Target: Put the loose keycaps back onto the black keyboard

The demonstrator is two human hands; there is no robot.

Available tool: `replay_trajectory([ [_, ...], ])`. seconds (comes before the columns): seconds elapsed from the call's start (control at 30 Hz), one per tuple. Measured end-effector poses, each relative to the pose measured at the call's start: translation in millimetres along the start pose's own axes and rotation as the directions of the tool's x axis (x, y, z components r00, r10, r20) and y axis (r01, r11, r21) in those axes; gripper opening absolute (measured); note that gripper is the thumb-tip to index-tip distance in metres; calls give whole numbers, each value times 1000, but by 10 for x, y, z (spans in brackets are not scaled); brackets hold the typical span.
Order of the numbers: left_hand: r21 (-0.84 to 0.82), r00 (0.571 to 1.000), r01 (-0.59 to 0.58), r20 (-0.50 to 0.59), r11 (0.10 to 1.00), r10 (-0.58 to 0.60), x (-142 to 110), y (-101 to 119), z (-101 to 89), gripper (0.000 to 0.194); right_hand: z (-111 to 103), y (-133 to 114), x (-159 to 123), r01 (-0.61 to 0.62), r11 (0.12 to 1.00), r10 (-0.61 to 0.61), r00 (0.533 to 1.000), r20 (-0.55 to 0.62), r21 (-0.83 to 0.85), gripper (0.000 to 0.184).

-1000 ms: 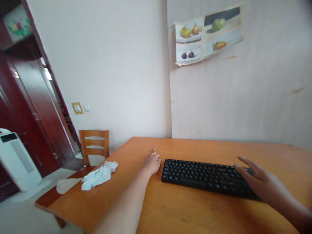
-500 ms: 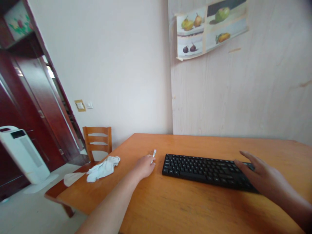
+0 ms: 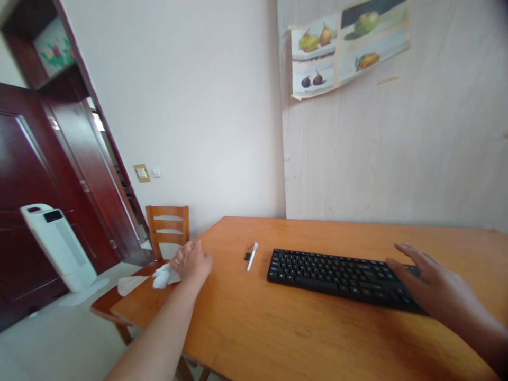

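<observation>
My left hand (image 3: 193, 263) is over the white cloth (image 3: 162, 277) at the left edge of the table, its thumb apart from its bent fingers; part of the cloth is hidden beneath it. A slim white brush-like stick (image 3: 252, 257) lies on the wood to the right of that hand. Beside the stick is a small black piece (image 3: 247, 256), too small to name. The black keyboard (image 3: 341, 276) rests right of the middle. Over its right end is my right hand (image 3: 426, 278), open with thumb and fingers apart; whether it touches the keys I cannot tell.
The wooden table (image 3: 293, 333) reaches back to the wall. A wooden chair (image 3: 169, 225) stands beyond its left edge. On the floor at the left is a tall white appliance (image 3: 63, 248), near a dark red door (image 3: 32, 174). Fruit pictures (image 3: 349, 47) hang on the wall.
My left hand has let go of the white stick and moved left onto the cloth. The stick now lies on the table. My right hand stays by the keyboard; the view has shifted slightly left.
</observation>
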State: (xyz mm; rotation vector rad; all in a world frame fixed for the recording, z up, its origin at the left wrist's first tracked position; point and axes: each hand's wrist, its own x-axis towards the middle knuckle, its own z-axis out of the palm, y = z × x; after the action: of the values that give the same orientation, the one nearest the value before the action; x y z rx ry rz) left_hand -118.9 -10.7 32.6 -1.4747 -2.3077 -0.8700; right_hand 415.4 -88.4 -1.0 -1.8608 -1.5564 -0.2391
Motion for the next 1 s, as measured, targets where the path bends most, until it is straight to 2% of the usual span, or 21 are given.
replay_trajectory([
  [0.1,66,997,47,54,997,-51,38,-229,-20,38,0,-14,-3,12,1000,-12,1000,12,-10,64],
  [0.27,49,998,-25,54,998,22,45,-403,-34,33,4,-10,1,16,1000,-15,1000,16,-17,65],
  [0.37,27,996,-91,-22,995,92,-9,-332,-99,29,3,-13,4,8,1000,-7,1000,15,-30,66],
  [0.5,-55,953,-278,-138,959,269,-90,-38,-131,23,33,3,8,37,998,-36,999,25,-43,66],
  [0.63,-78,942,-330,-85,941,324,-55,287,44,24,101,55,12,68,997,-68,998,7,-44,66],
  [0.73,-64,944,-330,-26,942,329,24,393,215,23,139,85,10,76,996,-76,997,-7,-44,66],
  [0.83,-33,942,-332,34,943,333,83,355,317,20,152,85,3,99,994,-100,995,-25,-36,65],
  [1.0,-3,926,-361,121,933,359,133,193,362,17,154,53,-3,113,994,-114,993,-36,-6,62],
])
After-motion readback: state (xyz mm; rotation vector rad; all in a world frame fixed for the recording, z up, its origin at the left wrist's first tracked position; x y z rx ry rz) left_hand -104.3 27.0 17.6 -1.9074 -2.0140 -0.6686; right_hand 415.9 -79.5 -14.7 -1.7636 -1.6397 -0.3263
